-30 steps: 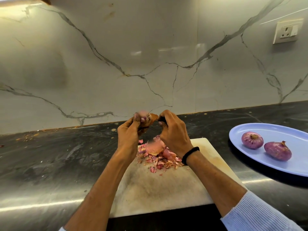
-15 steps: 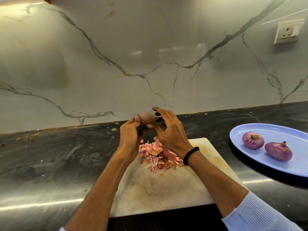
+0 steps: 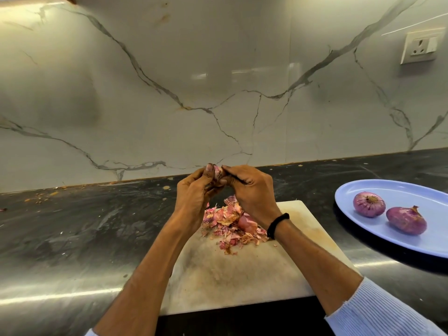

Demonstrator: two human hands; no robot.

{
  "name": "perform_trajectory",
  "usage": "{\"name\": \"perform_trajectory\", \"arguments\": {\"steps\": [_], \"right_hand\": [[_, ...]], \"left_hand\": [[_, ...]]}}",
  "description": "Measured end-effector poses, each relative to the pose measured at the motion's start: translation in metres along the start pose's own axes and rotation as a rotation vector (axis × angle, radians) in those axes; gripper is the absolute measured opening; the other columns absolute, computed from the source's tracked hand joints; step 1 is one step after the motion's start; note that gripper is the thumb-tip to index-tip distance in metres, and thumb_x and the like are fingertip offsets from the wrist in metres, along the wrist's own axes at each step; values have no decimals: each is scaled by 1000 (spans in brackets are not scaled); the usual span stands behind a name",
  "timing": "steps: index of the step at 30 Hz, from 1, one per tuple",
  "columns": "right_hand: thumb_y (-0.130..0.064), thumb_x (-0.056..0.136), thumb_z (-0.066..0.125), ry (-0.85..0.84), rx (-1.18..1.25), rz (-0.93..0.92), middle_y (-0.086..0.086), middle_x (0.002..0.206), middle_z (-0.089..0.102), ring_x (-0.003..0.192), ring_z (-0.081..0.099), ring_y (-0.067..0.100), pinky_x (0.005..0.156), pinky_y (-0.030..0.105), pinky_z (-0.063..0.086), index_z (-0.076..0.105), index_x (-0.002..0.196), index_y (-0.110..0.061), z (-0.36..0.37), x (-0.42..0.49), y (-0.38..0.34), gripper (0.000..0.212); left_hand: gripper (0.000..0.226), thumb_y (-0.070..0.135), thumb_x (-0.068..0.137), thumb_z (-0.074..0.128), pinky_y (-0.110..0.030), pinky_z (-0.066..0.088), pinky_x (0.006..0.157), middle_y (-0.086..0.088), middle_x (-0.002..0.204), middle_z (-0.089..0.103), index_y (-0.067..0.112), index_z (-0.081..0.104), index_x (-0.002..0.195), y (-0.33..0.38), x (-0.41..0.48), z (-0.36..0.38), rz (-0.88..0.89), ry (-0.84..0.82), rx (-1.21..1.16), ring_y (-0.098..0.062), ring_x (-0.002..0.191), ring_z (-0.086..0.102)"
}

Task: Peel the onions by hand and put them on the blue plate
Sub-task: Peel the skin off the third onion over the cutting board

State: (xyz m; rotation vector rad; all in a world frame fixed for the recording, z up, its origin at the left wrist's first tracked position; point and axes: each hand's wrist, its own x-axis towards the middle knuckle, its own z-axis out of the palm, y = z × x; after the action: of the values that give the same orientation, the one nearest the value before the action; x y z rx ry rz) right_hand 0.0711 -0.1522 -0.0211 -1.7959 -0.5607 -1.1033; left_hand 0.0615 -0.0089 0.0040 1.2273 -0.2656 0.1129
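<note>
Cutting board (image 3: 230, 275): pale, flat, stained slab at lower centre, lying on the dark counter (image 3: 84, 226).
Peel heap (image 3: 230, 221): dry, papery pink and tan flakes piled on the far part of the board, directly under the hands.
Left hand (image 3: 194, 190): fingers curled round the onion (image 3: 218, 174), cupping it from the left.
Right hand (image 3: 252, 190): thumb and fingertips pinching at the onion's top, seemingly on a bit of skin; a black wristband (image 3: 277, 225) sits on the wrist.
Onion in hand: small, pinkish, mostly hidden between the two hands at mid-frame, held above the board; its axis cannot be told.
Blue plate (image 3: 397, 184): smooth, glossy oval at the right edge, its long axis running from mid-right toward lower right. It holds two peeled onions (image 3: 369, 204) (image 3: 406, 220), round, purple, finely ribbed, lying just apart.
Deciding relation: the plate lies well to the right of the held onion, so the right hand is the nearer carrier; peeling looks unfinished.
Wall (image 3: 218, 81): polished grey-veined marble, with a socket (image 3: 420, 47) at upper right.
</note>
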Motion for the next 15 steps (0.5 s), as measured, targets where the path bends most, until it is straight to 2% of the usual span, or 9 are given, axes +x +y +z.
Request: {"name": "perform_trajectory", "arguments": {"steps": [8,15], "right_hand": [[1,86,71,54,22,57,7,97,77,90,73,13,80,35,62,77,102,-5,0,-1,-1,18],[4,87,69,98,-109,0,4,88,75,82,69,10,78,19,58,77,91,-5,-2,1,-3,13]], "left_hand": [[33,32,84,62,-35,60,86,-10,97,76,6,72,101,-1,0,-1,5,-28,-20,-24,95,72],[34,28,83,63,-32,60,84,-11,104,75,7,70,108,-5,0,0,-8,-27,-39,-26,101,72]]}}
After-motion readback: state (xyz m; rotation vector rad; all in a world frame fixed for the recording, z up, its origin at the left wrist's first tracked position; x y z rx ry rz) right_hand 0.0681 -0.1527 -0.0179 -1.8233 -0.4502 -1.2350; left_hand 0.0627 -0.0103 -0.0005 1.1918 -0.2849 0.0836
